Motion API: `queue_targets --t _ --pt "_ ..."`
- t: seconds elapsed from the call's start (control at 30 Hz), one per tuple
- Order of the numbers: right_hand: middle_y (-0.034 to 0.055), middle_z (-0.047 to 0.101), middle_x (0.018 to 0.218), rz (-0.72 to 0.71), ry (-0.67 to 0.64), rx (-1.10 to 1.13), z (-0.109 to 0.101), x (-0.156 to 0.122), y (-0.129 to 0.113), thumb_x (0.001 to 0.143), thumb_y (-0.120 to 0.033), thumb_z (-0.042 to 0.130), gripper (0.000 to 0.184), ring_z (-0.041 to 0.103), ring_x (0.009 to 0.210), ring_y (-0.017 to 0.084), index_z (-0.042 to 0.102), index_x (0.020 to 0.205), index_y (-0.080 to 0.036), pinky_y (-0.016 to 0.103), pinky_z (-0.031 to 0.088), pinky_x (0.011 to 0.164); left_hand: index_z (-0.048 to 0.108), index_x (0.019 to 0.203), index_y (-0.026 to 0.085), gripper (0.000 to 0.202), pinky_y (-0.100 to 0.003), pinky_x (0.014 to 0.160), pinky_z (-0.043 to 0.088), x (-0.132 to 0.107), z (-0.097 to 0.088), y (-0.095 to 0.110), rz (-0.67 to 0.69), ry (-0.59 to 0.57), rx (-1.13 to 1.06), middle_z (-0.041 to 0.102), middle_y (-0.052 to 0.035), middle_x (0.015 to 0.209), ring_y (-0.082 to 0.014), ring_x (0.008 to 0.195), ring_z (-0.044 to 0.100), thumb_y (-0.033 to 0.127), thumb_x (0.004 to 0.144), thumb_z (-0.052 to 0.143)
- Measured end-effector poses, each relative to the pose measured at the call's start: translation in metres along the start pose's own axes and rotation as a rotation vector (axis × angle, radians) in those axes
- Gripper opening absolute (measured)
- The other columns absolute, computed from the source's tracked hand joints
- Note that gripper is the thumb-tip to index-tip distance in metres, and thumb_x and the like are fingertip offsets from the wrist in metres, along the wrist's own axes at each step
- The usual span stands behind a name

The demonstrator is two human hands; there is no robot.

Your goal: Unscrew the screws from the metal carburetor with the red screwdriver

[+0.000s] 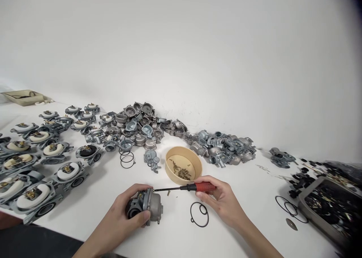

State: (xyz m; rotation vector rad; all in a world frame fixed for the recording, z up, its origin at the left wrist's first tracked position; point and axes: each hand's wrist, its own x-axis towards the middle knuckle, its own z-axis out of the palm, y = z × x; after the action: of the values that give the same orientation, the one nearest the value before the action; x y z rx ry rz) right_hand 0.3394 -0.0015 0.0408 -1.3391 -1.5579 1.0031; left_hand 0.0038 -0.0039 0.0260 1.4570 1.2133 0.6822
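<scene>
My left hand [127,214] is closed around a grey metal carburetor [154,207], which lies on its side at the front of the white table. Its float bowl faces right. In my right hand [219,197] is a screwdriver [205,187] with a red handle and a dark shaft. The screwdriver's tip meets the upper edge of the carburetor's bowl flange; a screw there is too small to make out clearly. Just behind stands a round tan tub [183,164] with small brass-coloured screws [182,171] in it. A black rubber gasket [199,214] lies below my right hand.
Carburetor bodies with white floats [68,171] stand in rows at left. Float bowls [141,122] are heaped at the back, with more carburetors [232,148] piled right of them. A tray [304,196] of black parts sits at right. The wall [181,54] bounds the table behind.
</scene>
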Motion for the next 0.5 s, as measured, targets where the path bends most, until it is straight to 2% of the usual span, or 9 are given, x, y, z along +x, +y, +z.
queue_targets --t 0.13,0.27,0.33,0.4,0.5 --pt "0.0102 0.083 0.095 -0.063 0.02 -0.093 -0.003 -0.001 -0.001 0.091 -0.041 0.079 0.026 0.076 0.083 0.028 0.08 0.109 -0.023 0.038 0.061 0.074 0.062 0.143 0.028 0.068 -0.035 0.082 0.06 0.0 0.001 -0.002 0.005 -0.018 -0.042 0.07 -0.0064 0.113 -0.0233 0.082 0.07 0.067 0.088 0.073" --pt "0.0106 0.08 0.098 -0.288 0.021 -0.167 -0.006 -0.002 -0.007 0.092 -0.032 0.079 0.017 0.075 0.081 0.026 0.082 0.107 -0.025 0.035 0.061 0.069 0.064 0.139 0.027 0.067 -0.035 0.078 0.061 0.001 0.002 -0.004 0.01 0.011 -0.082 0.072 -0.0062 0.11 -0.0222 0.076 0.07 0.066 0.086 0.075" --pt "0.0108 0.079 0.098 -0.358 -0.002 -0.216 -0.007 -0.003 -0.009 0.094 -0.028 0.077 0.015 0.073 0.079 0.025 0.082 0.107 -0.025 0.035 0.059 0.067 0.063 0.14 0.027 0.069 -0.035 0.077 0.062 0.002 0.003 -0.005 0.005 0.024 -0.075 0.071 -0.0073 0.116 -0.0217 0.075 0.071 0.067 0.085 0.075" --pt "0.0095 0.078 0.092 -0.373 -0.038 -0.303 -0.008 -0.003 -0.009 0.096 -0.028 0.073 0.017 0.069 0.073 0.024 0.08 0.112 -0.026 0.034 0.056 0.063 0.062 0.141 0.027 0.069 -0.036 0.077 0.063 0.003 0.004 -0.007 -0.005 0.031 -0.066 0.07 -0.0084 0.121 -0.0214 0.074 0.071 0.068 0.086 0.073" --pt "0.0072 0.073 0.081 -0.403 -0.114 -0.431 -0.011 -0.005 -0.006 0.101 -0.029 0.065 0.024 0.06 0.063 0.021 0.077 0.122 -0.027 0.031 0.047 0.056 0.065 0.14 0.028 0.067 -0.036 0.076 0.065 0.003 0.003 -0.009 -0.004 0.061 -0.047 0.073 -0.0085 0.119 -0.0232 0.076 0.072 0.066 0.085 0.073"
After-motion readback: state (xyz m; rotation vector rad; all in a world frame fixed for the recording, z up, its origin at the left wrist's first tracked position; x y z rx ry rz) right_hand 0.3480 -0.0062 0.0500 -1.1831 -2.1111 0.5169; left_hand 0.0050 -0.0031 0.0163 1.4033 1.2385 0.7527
